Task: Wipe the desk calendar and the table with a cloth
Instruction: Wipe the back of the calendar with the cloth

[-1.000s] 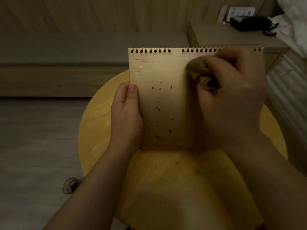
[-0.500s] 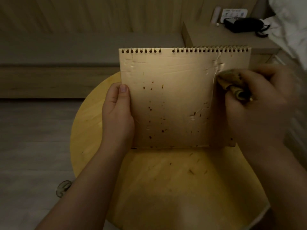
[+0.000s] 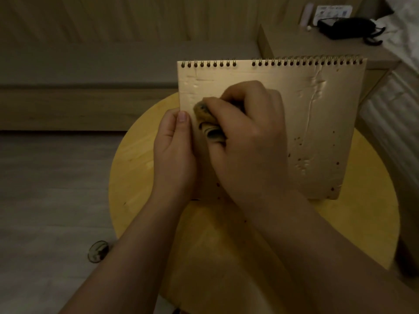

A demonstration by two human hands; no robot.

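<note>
A spiral-bound desk calendar stands upright on a round yellow wooden table, its tan cardboard back facing me with dark specks and dents on it. My left hand grips the calendar's left edge, thumb on the face. My right hand presses a bunched brownish cloth against the left part of the cardboard, right beside my left thumb. Dark crumbs lie on the table below the calendar.
A low wooden bench runs along the wall behind the table. A bedside shelf at the upper right carries a black phone and a card. White bedding fills the far right. A small round object lies on the floor.
My right hand with the cloth swept from the calendar's upper right across to its left side, next to my left thumb. The specks on the left part are now covered by the hand.
</note>
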